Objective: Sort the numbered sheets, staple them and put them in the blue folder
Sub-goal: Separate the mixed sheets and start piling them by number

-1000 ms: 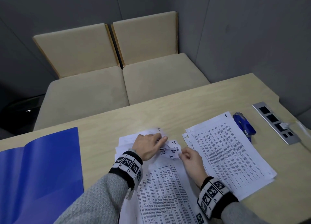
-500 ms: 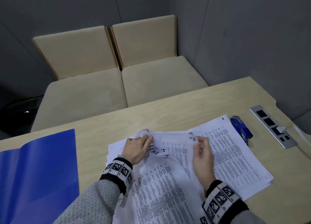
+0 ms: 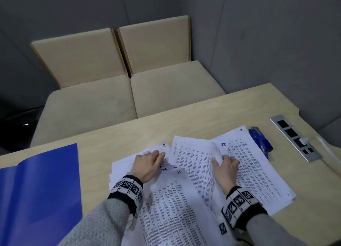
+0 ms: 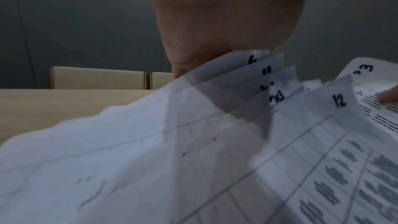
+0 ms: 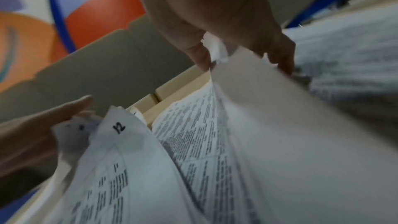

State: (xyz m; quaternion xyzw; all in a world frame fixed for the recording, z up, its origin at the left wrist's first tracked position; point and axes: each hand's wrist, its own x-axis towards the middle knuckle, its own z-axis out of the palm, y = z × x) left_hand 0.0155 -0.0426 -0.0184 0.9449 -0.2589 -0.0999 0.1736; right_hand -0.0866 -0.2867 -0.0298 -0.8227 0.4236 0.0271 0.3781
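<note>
Head view: numbered sheets (image 3: 171, 205) lie just left of the stapler (image 3: 260, 141), blue folder (image 3: 40, 190) farther left; left wrist: left hand (image 4: 226, 14) pinches their fanned corners (image 4: 247, 77); right wrist: right hand (image 5: 215, 9) pinches one lifted sheet (image 5: 280, 117).

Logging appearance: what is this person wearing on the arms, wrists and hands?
Both arms wear grey knitted sleeves. Each wrist carries a black band set with white squares bearing black tag patterns, just behind the left hand and the right hand. The hands are bare, with no gloves.
</note>
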